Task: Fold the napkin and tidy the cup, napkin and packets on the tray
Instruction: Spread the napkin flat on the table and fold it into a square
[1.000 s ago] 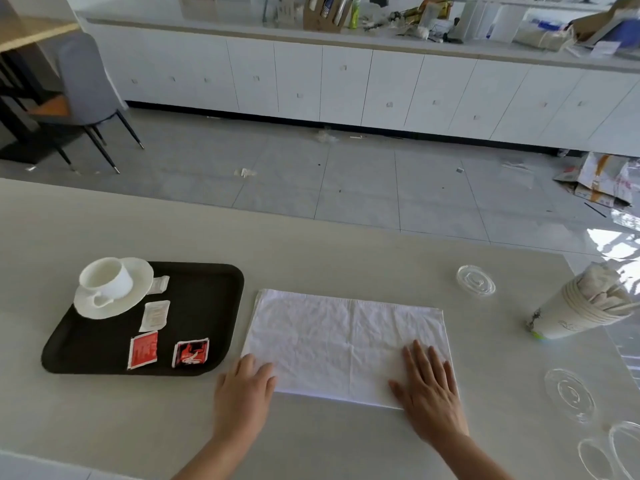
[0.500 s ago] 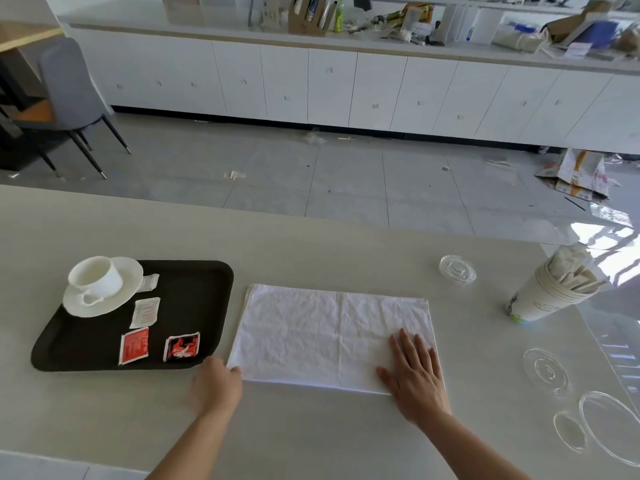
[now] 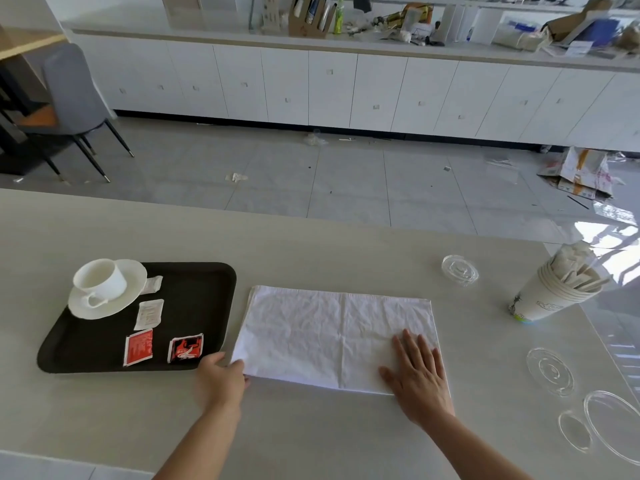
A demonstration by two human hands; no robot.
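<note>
A pale table [image 3: 311,244] faces a grey tiled floor [image 3: 346,181] strewn with scraps and flattened cardboard [image 3: 578,171]. White cabinets [image 3: 346,91] line the far wall beneath a cluttered worktop [image 3: 381,43]; a grey chair [image 3: 72,95] stands far left. Sunlight [image 3: 609,233] glares at the table's right edge.

A white napkin [image 3: 332,334] lies flat right of the black tray [image 3: 207,275] holding cup [image 3: 100,277], saucer [image 3: 133,284] and four packets [image 3: 138,347].
</note>
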